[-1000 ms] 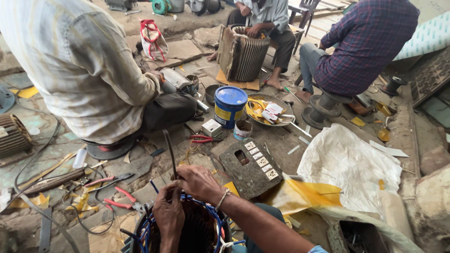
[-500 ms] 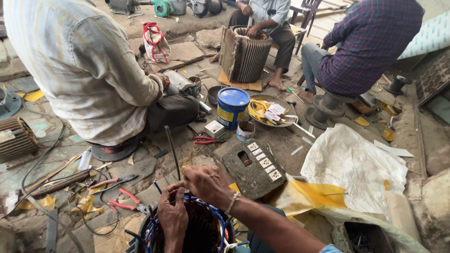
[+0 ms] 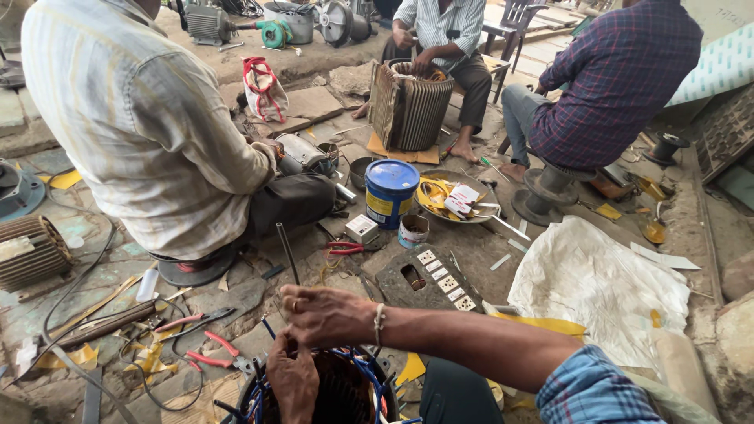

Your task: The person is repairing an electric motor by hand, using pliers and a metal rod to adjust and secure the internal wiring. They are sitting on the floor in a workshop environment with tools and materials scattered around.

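Note:
My right hand (image 3: 326, 314) reaches in from the right and grips the lower end of a thin dark rod (image 3: 286, 250) that stands nearly upright. It wears a ring and a wrist bracelet. My left hand (image 3: 292, 378) lies just below it on the coils of a round motor stator (image 3: 345, 392) at the bottom edge. Blue wires (image 3: 363, 375) loop around the stator's rim. The fingers of both hands are bent close together over the windings.
A person in a pale striped shirt (image 3: 149, 133) sits close at left. Two more people sit at the back, one holding a ribbed motor housing (image 3: 412, 102). A blue-lidded can (image 3: 390, 192), a small tin (image 3: 412, 232), a switch board (image 3: 436, 279), red pliers (image 3: 212, 349) and a white sack (image 3: 597, 283) lie about.
My hands stay at the stator with the rod still held; the rod has straightened slightly. The view has shifted a little.

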`<control>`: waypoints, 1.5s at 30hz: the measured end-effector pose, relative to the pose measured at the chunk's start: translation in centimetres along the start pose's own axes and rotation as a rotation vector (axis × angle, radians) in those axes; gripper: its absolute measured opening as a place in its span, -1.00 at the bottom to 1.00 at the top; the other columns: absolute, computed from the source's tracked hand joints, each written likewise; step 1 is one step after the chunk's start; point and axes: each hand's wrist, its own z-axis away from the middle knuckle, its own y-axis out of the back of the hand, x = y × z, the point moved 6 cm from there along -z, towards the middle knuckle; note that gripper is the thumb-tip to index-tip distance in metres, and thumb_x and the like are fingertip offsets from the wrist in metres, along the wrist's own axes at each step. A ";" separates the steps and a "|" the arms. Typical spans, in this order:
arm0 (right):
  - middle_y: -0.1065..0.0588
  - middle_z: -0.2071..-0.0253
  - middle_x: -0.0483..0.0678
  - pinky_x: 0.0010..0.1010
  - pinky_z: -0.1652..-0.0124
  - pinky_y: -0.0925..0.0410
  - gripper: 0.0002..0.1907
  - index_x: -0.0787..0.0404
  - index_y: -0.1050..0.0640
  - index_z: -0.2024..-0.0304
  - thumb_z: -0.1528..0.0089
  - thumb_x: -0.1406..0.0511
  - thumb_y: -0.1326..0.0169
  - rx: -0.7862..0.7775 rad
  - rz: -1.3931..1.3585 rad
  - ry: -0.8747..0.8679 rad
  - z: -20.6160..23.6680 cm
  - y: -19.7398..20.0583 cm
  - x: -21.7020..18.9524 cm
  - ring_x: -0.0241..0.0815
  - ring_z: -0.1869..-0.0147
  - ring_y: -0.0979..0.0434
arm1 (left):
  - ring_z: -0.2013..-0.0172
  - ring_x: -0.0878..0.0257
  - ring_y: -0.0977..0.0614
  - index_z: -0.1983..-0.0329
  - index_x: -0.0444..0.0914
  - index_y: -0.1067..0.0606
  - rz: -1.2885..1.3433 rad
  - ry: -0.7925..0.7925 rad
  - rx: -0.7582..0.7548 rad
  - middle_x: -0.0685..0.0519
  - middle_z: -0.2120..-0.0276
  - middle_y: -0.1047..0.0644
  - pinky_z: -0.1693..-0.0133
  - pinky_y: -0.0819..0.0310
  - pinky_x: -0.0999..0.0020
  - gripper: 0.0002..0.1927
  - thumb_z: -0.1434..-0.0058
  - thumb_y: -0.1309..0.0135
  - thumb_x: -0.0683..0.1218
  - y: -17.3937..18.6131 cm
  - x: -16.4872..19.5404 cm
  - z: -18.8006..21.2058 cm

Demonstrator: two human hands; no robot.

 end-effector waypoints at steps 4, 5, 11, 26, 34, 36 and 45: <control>-0.59 0.19 -0.13 -0.24 -0.45 -0.08 -0.94 0.06 -0.61 0.40 -0.17 0.27 -0.15 0.025 -0.135 -0.055 -0.1 -1.0 0.5 -0.14 -0.18 -0.54 | 0.33 0.26 -0.67 0.13 -0.35 -0.57 -0.026 0.024 -0.012 0.00 0.36 -0.66 0.26 -0.53 0.35 -0.74 -0.27 -0.14 -0.05 0.3 0.3 0.0; -0.59 0.17 -0.12 -0.25 -0.44 -0.08 -0.94 0.05 -0.61 0.42 -0.15 0.25 -0.16 0.031 -0.119 -0.054 0.0 -1.2 0.5 -0.14 -0.20 -0.54 | 0.35 0.25 -0.65 0.14 -0.35 -0.57 -0.074 0.041 -0.026 0.00 0.37 -0.65 0.27 -0.52 0.34 -0.74 -0.29 -0.14 -0.04 0.3 0.3 0.0; -0.57 0.22 -0.15 -0.26 -0.40 -0.11 -0.95 0.02 -0.60 0.42 -0.12 0.25 -0.14 0.050 -0.160 -0.065 0.0 -1.6 0.6 -0.18 -0.14 -0.55 | 0.41 0.25 -0.59 0.17 -0.35 -0.57 -0.008 0.051 -0.027 -0.01 0.41 -0.62 0.32 -0.48 0.34 -0.74 -0.32 -0.12 -0.03 0.4 0.0 0.0; -0.54 0.37 -0.14 -0.29 -0.22 -0.26 -0.85 0.08 -0.55 0.49 -0.19 0.24 -0.09 0.000 -0.123 0.030 -1.9 -0.1 1.2 -0.15 0.07 -0.57 | 0.21 0.20 -0.69 0.10 -0.30 -0.54 0.001 -0.037 0.033 0.00 0.24 -0.67 0.15 -0.56 0.31 -0.76 -0.22 -0.21 -0.10 0.9 2.0 0.2; -0.50 0.50 -0.16 -0.34 -0.07 -0.27 -0.75 0.14 -0.54 0.54 -0.24 0.24 -0.08 -0.215 -0.082 -0.031 -2.7 -2.4 1.2 -0.21 0.26 -0.50 | 0.29 0.17 -0.67 0.17 -0.31 -0.57 -0.118 -0.031 0.075 -0.01 0.31 -0.65 0.21 -0.56 0.28 -0.86 -0.22 -0.18 -0.18 1.2 1.7 -0.3; -0.51 0.50 -0.13 -0.31 -0.05 -0.26 -0.77 0.12 -0.54 0.55 -0.22 0.24 -0.10 -0.294 -0.124 -0.028 -2.8 -3.0 1.2 -0.18 0.26 -0.49 | 0.28 0.18 -0.66 0.17 -0.31 -0.57 -0.115 -0.088 0.084 0.00 0.29 -0.63 0.22 -0.56 0.30 -0.87 -0.23 -0.16 -0.19 1.3 2.0 -0.3; -0.52 0.43 -0.16 -0.36 -0.18 -0.28 -0.81 0.09 -0.53 0.53 -0.19 0.25 -0.08 0.031 -0.076 0.077 -2.0 -2.1 0.7 -0.25 0.19 -0.53 | 0.31 0.15 -0.64 0.20 -0.35 -0.54 -0.082 -0.097 0.075 -0.02 0.32 -0.60 0.26 -0.53 0.27 -0.91 -0.28 -0.11 -0.21 1.1 2.4 -0.2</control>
